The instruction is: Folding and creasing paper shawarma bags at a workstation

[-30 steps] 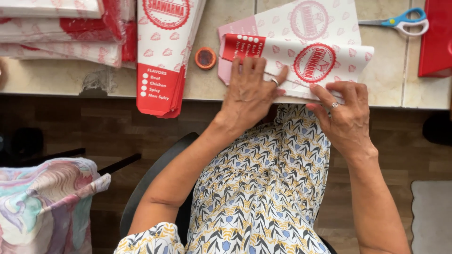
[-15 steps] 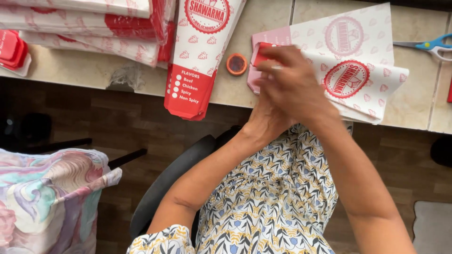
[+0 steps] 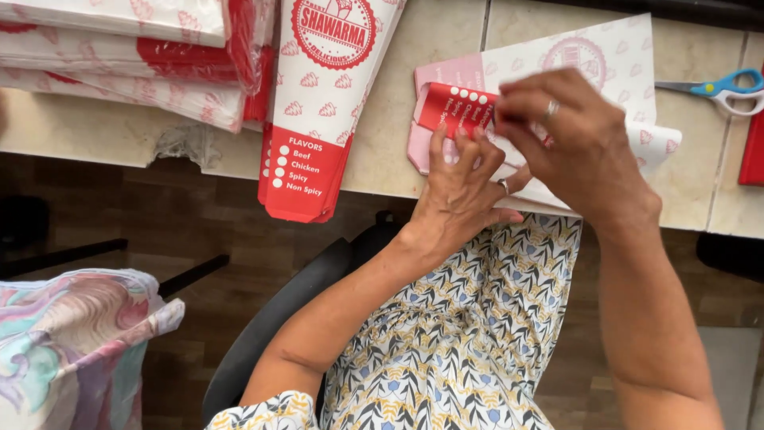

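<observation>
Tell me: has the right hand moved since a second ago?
Yes. The right hand went from the counter edge up and left onto the red flap, beside the left hand.

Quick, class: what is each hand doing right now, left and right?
Left hand: open, fingers spread flat, pressing down the paper sleeve.
Right hand: fingers curled over the sleeve's red folded end; whether it grips cannot be told.

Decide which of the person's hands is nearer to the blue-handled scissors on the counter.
Right. The right hand is on the paper sheet beside the scissors; the left hand lies farther away.
</observation>
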